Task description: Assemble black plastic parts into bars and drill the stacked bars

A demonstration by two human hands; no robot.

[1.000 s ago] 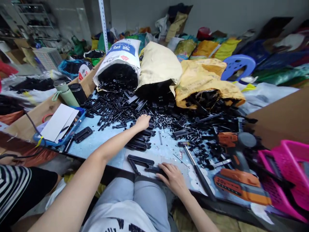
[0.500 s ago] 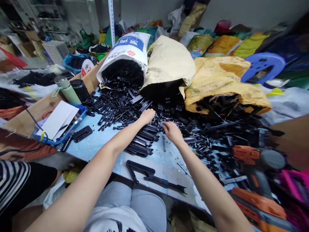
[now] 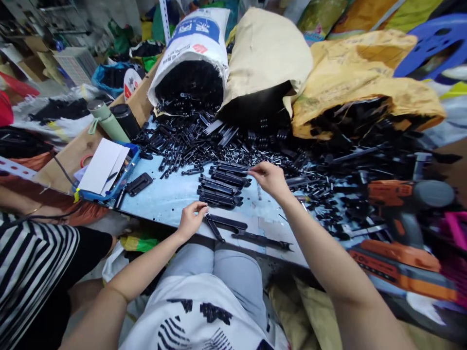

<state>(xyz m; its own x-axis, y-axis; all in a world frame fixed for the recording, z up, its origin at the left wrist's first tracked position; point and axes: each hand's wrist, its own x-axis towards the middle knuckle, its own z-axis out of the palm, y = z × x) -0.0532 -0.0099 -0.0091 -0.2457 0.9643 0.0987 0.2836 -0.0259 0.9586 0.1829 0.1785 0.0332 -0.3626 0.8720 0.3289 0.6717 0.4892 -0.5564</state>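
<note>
My left hand (image 3: 191, 220) is pinched closed at the near edge of the table, beside the upper left end of a black hinged plastic part (image 3: 228, 222). Whatever its fingertips hold is too small to make out. Farther forward, my right hand (image 3: 270, 181) is also in a pinch, its fingertips by the right end of a row of long black plastic parts (image 3: 221, 187). A tiny light thing may show at those fingertips, but I cannot tell its kind. A thin coil spring (image 3: 259, 191) lies just below that hand.
Small black parts (image 3: 189, 146) spill from a white sack (image 3: 193, 43), a beige sack (image 3: 268, 53) and a yellow sack (image 3: 350, 82). An orange cordless drill (image 3: 397, 253) lies right. A blue tray (image 3: 127, 172) and green bottle (image 3: 109, 121) stand left, near a person in stripes (image 3: 40, 257).
My left hand has come back from the pile to the hinged part at the table's near edge. My right hand stays near the pile's edge. The view has tilted down.
</note>
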